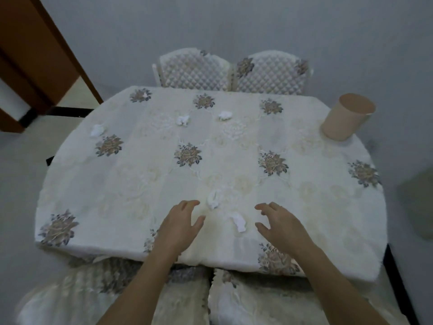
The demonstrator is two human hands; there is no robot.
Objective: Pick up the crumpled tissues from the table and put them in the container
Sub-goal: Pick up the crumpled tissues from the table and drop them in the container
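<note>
Both my left hand and right hand hover spread and empty; I should pinch each near-edge crumpled tissue lightly, then carry them to the beige container at the table's far right corner.

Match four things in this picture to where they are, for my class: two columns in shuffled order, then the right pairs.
1. container
2. left hand
3. quilted chairs
4. far-left tissue

A. beyond the table's far edge
B. table's far right corner
C. near the table's left edge
D. open, just left of the two nearest tissues

Pairs: 1-B, 2-D, 3-A, 4-C
</note>
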